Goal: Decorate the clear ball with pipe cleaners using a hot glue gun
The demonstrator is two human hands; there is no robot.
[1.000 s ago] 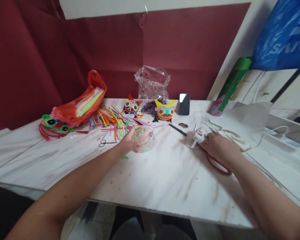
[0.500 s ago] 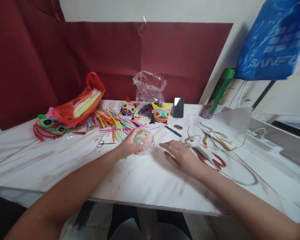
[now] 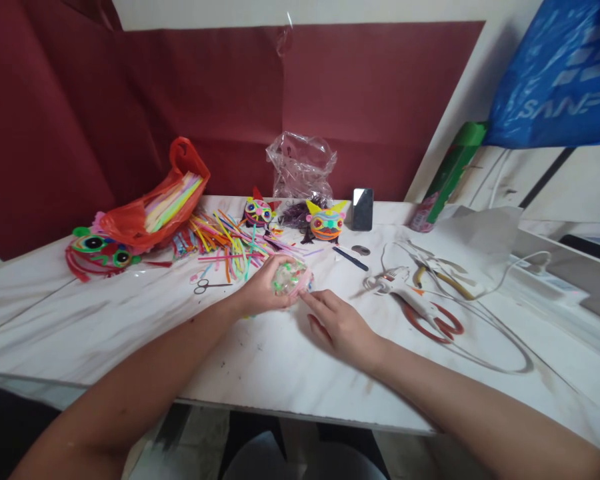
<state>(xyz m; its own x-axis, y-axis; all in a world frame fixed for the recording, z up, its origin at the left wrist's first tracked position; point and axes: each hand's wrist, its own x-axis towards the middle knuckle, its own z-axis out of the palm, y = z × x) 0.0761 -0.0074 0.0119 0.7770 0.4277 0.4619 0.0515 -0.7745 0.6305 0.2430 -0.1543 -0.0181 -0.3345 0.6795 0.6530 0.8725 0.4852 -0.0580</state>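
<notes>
My left hand (image 3: 263, 287) is wrapped round a clear, rounded plastic piece (image 3: 291, 277) with pink, green and other coloured bits on it; its exact kind does not show. With fingers stretched out, my right hand (image 3: 337, 323) touches the lower right side of that piece with a fingertip and grips nothing. Just beyond lie loose coloured pipe cleaners (image 3: 225, 237), and small scissors (image 3: 207, 286) rest to the left. Two decorated creature heads stand behind: one with yellow horns (image 3: 326, 223), the other with red points (image 3: 259, 212).
A red bag (image 3: 155, 207) of pale strips and a larger creature head (image 3: 100, 252) lie at left. On the right are a glue gun (image 3: 410, 297) with its cord, pliers (image 3: 453, 283) and red-handled scissors (image 3: 420, 323). A phone (image 3: 362, 210) stands at the back.
My right hand has moved left, so its fingertip now meets the clear piece in my left hand. The piece has turned slightly. The camera view has shifted a little.
</notes>
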